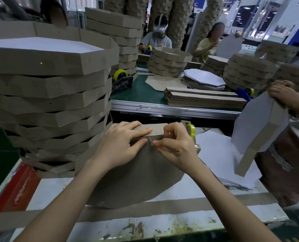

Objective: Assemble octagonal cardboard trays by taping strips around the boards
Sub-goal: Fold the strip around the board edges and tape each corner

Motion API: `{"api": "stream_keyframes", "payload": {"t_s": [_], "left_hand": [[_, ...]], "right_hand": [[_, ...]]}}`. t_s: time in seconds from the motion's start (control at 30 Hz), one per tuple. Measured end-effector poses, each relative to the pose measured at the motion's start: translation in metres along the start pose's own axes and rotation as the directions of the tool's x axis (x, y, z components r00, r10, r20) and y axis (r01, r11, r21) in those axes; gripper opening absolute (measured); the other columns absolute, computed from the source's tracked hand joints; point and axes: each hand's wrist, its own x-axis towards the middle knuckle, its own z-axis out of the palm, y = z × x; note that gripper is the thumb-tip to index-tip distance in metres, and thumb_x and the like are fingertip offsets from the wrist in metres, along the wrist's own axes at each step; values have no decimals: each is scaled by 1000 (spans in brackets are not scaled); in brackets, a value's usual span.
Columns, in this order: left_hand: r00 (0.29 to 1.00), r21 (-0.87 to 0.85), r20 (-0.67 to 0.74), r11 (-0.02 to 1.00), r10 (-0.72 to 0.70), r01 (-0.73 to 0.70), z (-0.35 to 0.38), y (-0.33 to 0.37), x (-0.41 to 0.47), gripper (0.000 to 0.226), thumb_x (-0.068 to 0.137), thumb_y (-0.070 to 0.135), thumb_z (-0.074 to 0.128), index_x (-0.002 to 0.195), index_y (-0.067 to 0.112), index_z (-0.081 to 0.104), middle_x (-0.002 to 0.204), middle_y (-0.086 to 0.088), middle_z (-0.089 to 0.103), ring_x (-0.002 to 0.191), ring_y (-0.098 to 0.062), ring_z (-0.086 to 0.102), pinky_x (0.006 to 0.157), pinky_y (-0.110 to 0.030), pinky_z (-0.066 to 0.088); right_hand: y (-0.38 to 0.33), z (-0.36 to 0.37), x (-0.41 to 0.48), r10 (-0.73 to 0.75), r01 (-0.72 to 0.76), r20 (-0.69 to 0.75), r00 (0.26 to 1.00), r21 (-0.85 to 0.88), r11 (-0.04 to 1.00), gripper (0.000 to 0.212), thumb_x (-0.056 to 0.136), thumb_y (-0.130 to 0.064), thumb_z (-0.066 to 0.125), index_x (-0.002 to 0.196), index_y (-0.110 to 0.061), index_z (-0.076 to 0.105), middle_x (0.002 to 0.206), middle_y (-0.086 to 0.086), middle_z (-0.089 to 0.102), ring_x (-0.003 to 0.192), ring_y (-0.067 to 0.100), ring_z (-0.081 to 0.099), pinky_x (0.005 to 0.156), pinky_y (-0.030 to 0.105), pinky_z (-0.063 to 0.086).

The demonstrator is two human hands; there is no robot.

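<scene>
Left hand (pixel 120 145): fingers straight and close together, pressed flat on the upright face of the cardboard strip (pixel 156 129); thumb lies lower, on the octagonal board (pixel 136 177).
Right hand (pixel 175 142): fingers curled, thumb and forefinger pinching the cardboard strip where it meets the board's far edge, just beside the left fingertips. Cannot tell whether tape sits between the fingertips.
Octagonal board: brown side up, flat on the white table (pixel 189 191), under both hands and wrists. The strip stands along its far edge, in front of both hands.

Around the hands:
- Yellow tape roll (pixel 191 131) just behind the right hand, partly hidden by it.
- Pile of white-faced boards (pixel 220 159) to the right of the right hand.
- Tall stack of finished trays (pixel 49 88) to the left of the left hand, top tray showing a white inside.
- One long loose strip (pixel 162 207) lying across the table below both forearms.
- Far right of the right hand, another person's hand (pixel 283 95) grips the top of a half-wrapped tray (pixel 260 126) held on edge.
</scene>
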Motion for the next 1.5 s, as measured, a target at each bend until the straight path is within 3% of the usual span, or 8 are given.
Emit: {"api": "stream_keyframes", "payload": {"t_s": [0.37,0.5,0.6,0.67,0.8,0.93,1.13,1.5], "left_hand": [[992,112,-63,987,-106,112,5,24,17,50,87,72,36,122,48,62,115,14,67,103,-15,60,86,-32,42],[999,189,-15,981,-48,50,6,24,18,66,82,77,23,128,46,58,102,14,66,91,-15,58,78,-33,44],[1000,192,-10,981,-20,21,4,23,18,60,83,74,34,128,43,59,101,14,66,88,-15,58,73,-32,44],[1000,206,-8,978,-10,12,4,22,19,56,84,72,41,129,43,59,102,15,66,89,-15,57,71,-31,40],[1000,200,2,980,3,-3,2,20,16,54,82,69,51,129,42,60,107,14,67,93,-17,59,68,-30,33],[1000,237,17,972,-2,-2,-2,15,8,71,79,70,56,141,38,48,131,14,59,114,-14,56,85,-32,41],[984,516,168,856,-56,-39,2,30,12,115,74,74,58,154,22,-5,151,0,34,139,-24,29,114,-58,15],[984,300,124,941,124,-157,24,61,36,98,73,82,50,150,30,22,132,7,55,114,-18,57,83,-34,49]], "right_hand": [[3,2,-3,65,-66,49,997,16,998,14,82,-18,77,70,-11,75,99,3,48,82,22,45,64,31,40],[12,-11,-10,-30,45,271,962,-50,998,9,78,-24,83,76,-17,78,98,11,58,93,22,45,77,32,42],[16,-17,-14,204,-212,78,976,115,970,15,85,-29,75,84,-15,79,95,3,51,91,19,49,80,25,41],[21,-20,-9,475,-450,-9,880,306,839,16,93,-24,65,101,-16,76,100,-1,50,97,13,53,83,17,41],[34,-19,-4,605,-695,346,717,425,581,30,102,-22,52,131,-29,56,128,-16,56,117,-11,52,92,6,41],[35,-15,-11,586,-786,528,615,350,509,26,96,-50,45,119,-49,56,112,-45,59,112,-21,49,84,-4,34],[32,-18,-9,557,-763,523,645,389,517,25,94,-48,48,116,-48,58,106,-48,59,106,-24,50,81,-3,36],[38,-39,-13,545,-729,497,675,335,597,25,102,-38,48,105,-35,72,97,-11,73,92,5,66,79,19,52]]}}
